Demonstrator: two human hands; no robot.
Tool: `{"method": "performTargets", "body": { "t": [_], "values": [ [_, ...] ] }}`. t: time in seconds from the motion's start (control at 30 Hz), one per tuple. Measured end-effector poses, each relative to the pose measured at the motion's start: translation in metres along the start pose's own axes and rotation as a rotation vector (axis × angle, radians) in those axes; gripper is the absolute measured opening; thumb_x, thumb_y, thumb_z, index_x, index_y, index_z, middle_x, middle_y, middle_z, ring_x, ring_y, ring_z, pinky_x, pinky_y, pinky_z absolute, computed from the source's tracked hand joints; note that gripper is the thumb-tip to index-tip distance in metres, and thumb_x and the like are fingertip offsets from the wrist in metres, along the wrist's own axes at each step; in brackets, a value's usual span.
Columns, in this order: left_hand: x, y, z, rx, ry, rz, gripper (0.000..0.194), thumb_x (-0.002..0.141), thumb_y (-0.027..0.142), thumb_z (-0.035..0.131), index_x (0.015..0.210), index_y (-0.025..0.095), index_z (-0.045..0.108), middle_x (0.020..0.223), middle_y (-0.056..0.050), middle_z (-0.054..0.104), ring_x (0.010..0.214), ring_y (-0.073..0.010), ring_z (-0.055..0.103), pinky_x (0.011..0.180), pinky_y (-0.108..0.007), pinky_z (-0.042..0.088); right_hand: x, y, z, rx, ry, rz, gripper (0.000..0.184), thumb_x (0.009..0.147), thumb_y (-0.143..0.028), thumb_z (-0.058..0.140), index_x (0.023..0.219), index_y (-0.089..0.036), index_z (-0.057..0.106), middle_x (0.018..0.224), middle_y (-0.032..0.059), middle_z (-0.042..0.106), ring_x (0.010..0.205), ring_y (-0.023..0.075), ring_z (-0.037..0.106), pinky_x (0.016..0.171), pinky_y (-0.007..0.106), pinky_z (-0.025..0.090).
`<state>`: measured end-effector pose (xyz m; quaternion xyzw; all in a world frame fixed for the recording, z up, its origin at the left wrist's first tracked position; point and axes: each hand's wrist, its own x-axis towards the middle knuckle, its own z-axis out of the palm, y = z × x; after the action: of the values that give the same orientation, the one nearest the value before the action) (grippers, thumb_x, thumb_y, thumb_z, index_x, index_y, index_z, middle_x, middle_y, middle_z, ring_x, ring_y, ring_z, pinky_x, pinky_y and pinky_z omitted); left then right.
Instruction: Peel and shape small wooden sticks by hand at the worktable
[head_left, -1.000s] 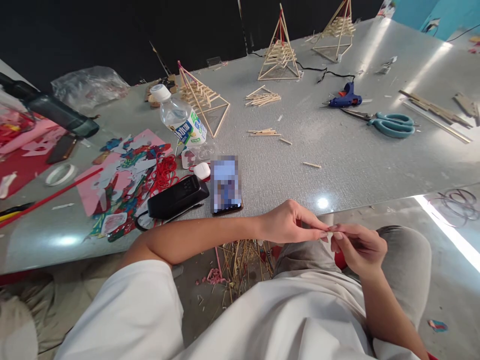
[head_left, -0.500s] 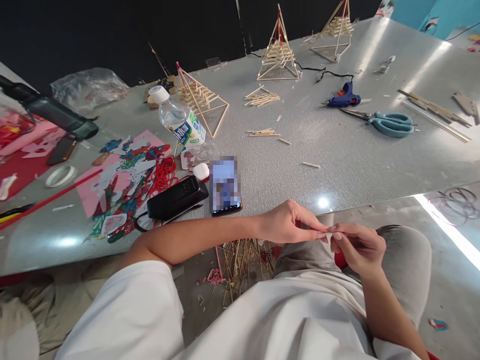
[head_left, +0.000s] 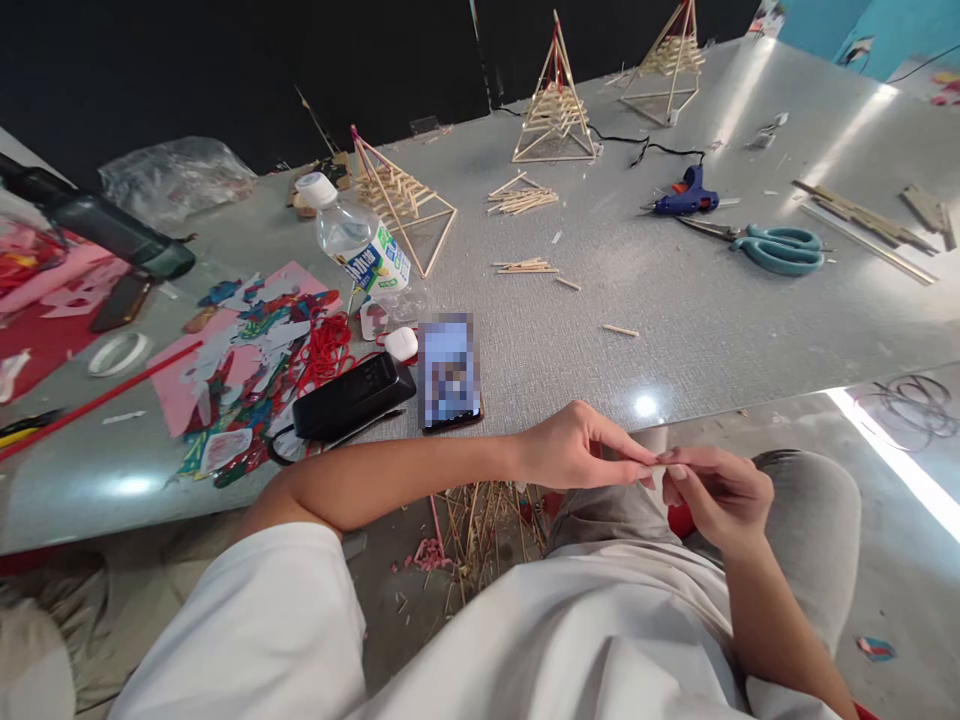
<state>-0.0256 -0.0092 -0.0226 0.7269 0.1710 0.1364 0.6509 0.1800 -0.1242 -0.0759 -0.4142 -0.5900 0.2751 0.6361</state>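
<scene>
Over my lap, just off the table's front edge, my left hand (head_left: 574, 448) and my right hand (head_left: 716, 492) meet fingertip to fingertip. Both are closed in a pinch around a tiny pale scrap (head_left: 658, 474), mostly covered by the fingers; its kind cannot be made out. On the table beyond lie a single short wooden stick (head_left: 621, 330), a small bunch of sticks (head_left: 525, 266) and a larger pile of sticks (head_left: 523, 198). A phone (head_left: 450, 370) with its screen lit lies beside my left forearm.
Stick pyramids (head_left: 556, 110) stand at the back, one behind a plastic bottle (head_left: 360, 235). To the right are a blue glue gun (head_left: 686, 192) and teal-handled scissors (head_left: 780, 248). A black case (head_left: 352, 395), red cord (head_left: 330, 350) and paper scraps (head_left: 255, 350) cover the left.
Both hands stay nearly still, pinching the same scrap with a very slight shift of the fingers. The picture on the phone screen has changed.
</scene>
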Motion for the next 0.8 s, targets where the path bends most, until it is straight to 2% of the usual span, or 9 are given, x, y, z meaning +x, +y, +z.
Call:
{"method": "performTargets", "body": {
  "t": [0.17,0.33,0.8],
  "values": [
    [-0.0005,0.0035,0.0016,-0.055,0.034,-0.093,0.021,0.092,0.029,0.085,0.102,0.012,0.092,0.088,-0.011,0.087,0.062,-0.0085,0.063,0.055,-0.019,0.045,-0.0002,-0.0019,0.0026,-0.013,-0.03,-0.021,0.018,0.099,-0.011,0.076,0.105,-0.024,0.086,0.064,-0.0011,0.077,0.041,0.0131,0.066,0.04,0.021,0.054],
    [-0.0002,0.0021,0.0036,-0.102,0.064,-0.108,0.026,0.085,0.036,0.092,0.097,0.013,0.092,0.083,-0.009,0.085,0.061,-0.0083,0.062,0.054,-0.019,0.043,-0.0011,0.0001,0.0041,-0.01,-0.039,-0.022,0.02,0.098,-0.01,0.076,0.107,-0.025,0.086,0.062,-0.0027,0.075,0.041,0.0125,0.065,0.041,0.021,0.054],
    [0.0016,-0.0002,-0.0027,-0.045,-0.001,0.023,0.022,0.092,0.023,0.081,0.109,0.014,0.092,0.1,-0.012,0.088,0.072,-0.0105,0.069,0.058,-0.02,0.046,-0.0011,0.0029,0.0023,0.017,-0.02,-0.017,0.023,0.098,-0.007,0.075,0.108,-0.024,0.086,0.064,-0.0023,0.076,0.042,0.011,0.064,0.042,0.019,0.054]
  ]
}}
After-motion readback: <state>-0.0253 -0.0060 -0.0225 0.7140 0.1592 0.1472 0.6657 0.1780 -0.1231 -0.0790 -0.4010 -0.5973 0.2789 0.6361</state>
